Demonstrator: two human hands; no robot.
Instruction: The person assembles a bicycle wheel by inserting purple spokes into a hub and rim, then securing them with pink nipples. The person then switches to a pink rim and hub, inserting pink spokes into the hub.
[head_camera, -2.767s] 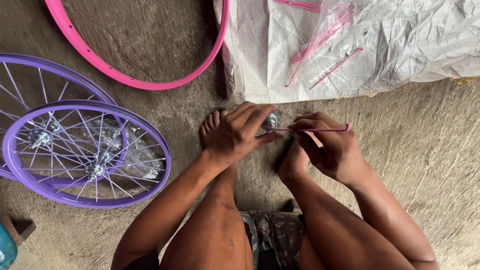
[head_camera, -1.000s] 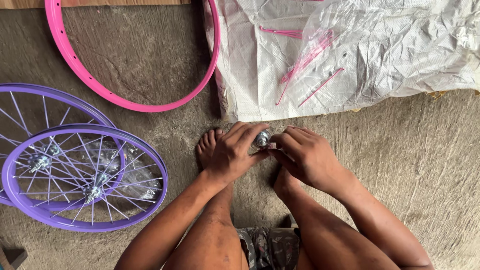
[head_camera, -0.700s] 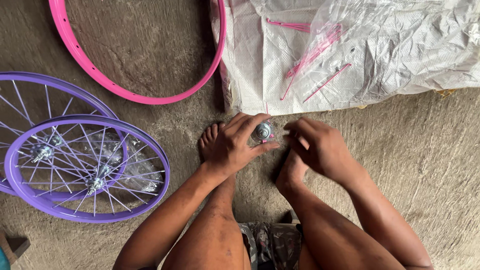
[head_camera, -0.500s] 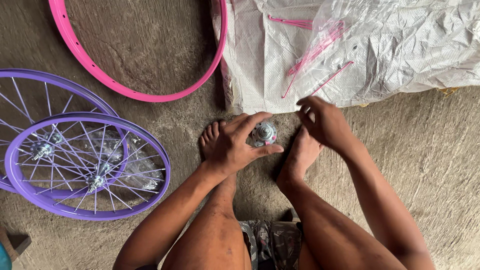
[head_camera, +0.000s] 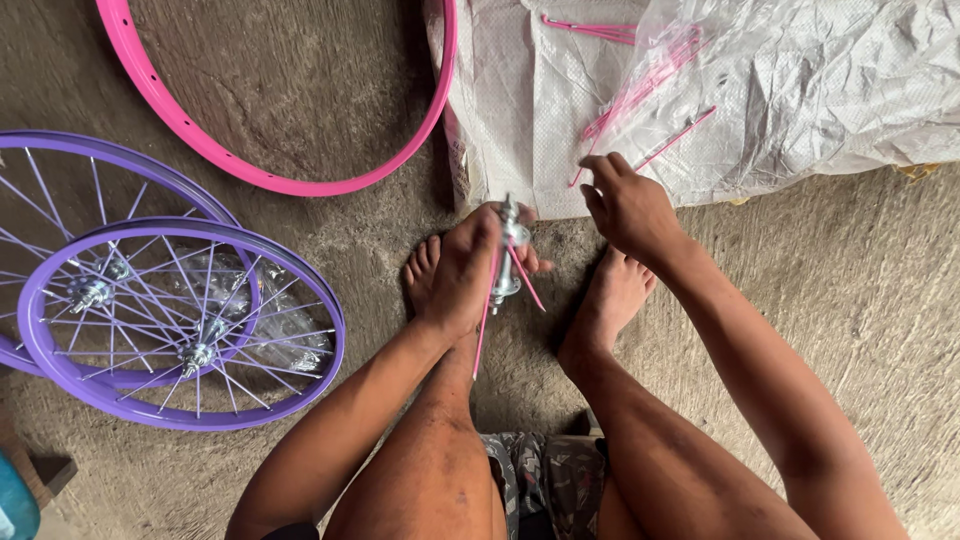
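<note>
Seated on the concrete floor (head_camera: 860, 300), bare feet out front, looking straight down. Left hand (head_camera: 462, 268) wrapped tight around a silver wheel hub (head_camera: 506, 250), axle standing roughly upright, held just above the left foot (head_camera: 424, 272). Two pink spokes (head_camera: 505, 290) already hanging from the hub flange, one slanting down toward the knee, the other angling off to the right of the hub. Right hand (head_camera: 628, 205) off the hub and apart from it, reaching up to the edge of the white woven sack (head_camera: 520, 120), fingers curled loosely and half spread, gripping nothing that can be made out; fingertips right at the lower end of a loose pink spoke (head_camera: 675, 138) lying on the sack, contact not clear. Further up the sack from the hub, a clear plastic bag (head_camera: 690, 60) with a bundle of pink spokes inside, and a few more lying near the sack's top edge. Right foot (head_camera: 608, 300) planted beside the hub, below the right hand. Left of the hub and up, a bare pink rim (head_camera: 300, 180) flat on the floor, its right side touching the sack. Well to the left of the hub, two purple spoked wheels (head_camera: 190, 320), built up, one overlapping the other. At the far bottom left corner, a bit of blue object (head_camera: 15, 505), too little showing to name.
</note>
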